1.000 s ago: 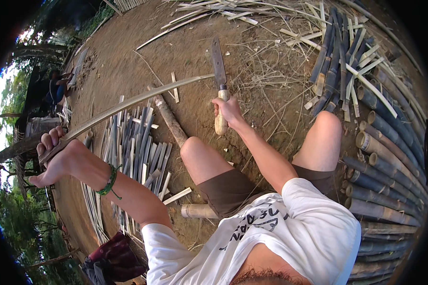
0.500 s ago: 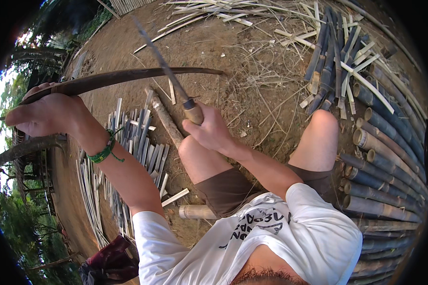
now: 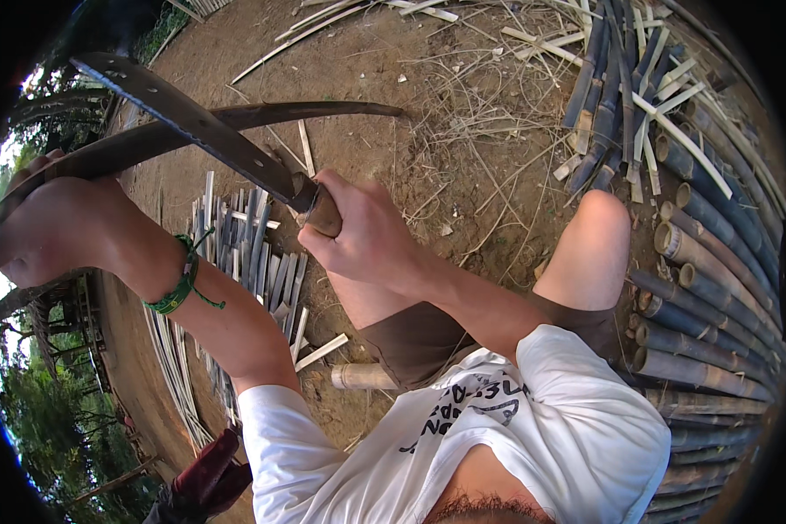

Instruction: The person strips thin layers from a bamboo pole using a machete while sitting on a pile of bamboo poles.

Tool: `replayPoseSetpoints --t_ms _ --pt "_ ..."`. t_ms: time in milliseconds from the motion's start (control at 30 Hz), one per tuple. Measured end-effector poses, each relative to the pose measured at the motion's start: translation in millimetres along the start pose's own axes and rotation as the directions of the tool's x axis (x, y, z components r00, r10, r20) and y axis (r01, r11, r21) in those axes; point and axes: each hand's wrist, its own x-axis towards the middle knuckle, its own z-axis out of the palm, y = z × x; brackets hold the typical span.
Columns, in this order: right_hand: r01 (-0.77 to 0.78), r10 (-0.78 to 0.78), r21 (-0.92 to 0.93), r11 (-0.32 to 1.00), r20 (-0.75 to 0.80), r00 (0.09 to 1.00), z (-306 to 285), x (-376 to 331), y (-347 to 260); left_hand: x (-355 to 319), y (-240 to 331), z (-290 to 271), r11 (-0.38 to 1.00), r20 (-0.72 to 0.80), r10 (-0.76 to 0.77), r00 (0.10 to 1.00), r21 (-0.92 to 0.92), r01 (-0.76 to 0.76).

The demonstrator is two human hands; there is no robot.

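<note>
My left hand (image 3: pixel 65 223), wearing a green woven bracelet, is closed around a long dark split bamboo strip (image 3: pixel 306 111). The strip runs from the far left edge toward the middle, its thin end pointing right over the dirt. In my right hand (image 3: pixel 367 227) is a machete (image 3: pixel 236 150), gripped by its wooden handle. Its broad dark blade, with several small holes, points up and left and crosses in front of the strip. Whether blade and strip touch, I cannot tell.
Split bamboo slats (image 3: pixel 258 253) lie in a pile below my left forearm. Dark bamboo strips (image 3: pixel 598 96) and pale slivers are heaped at the upper right. Whole bamboo poles (image 3: pixel 699 371) are stacked along the right. A dark red cloth (image 3: pixel 214 476) sits at the lower left.
The machete has swung left and its flat side now shows, where only a thin edge showed before. My right hand has moved slightly left. My left hand has shifted left and down with the strip.
</note>
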Motion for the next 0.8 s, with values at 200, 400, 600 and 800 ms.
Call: replayPoseSetpoints --t_ms 200,400,600,800 --pt "-0.194 0.192 -0.068 0.979 -0.038 0.981 -14 1 63 50 -52 -19 0.986 0.034 -0.070 0.997 -0.149 0.074" --pt "-0.068 0.070 -0.034 0.997 0.040 0.997 -10 -1 18 31 -26 -25 0.972 0.066 -0.147 0.987 -0.176 0.156" --pt "-0.343 0.359 -0.245 0.907 0.025 0.933 -28 6 117 30 -34 -3 0.939 -0.128 -0.270 0.954 -0.256 0.231" --pt "-0.019 0.018 -0.090 0.996 -0.011 1.000 2 10 64 63 -63 -51 0.988 0.046 -0.118 0.992 -0.091 0.121"
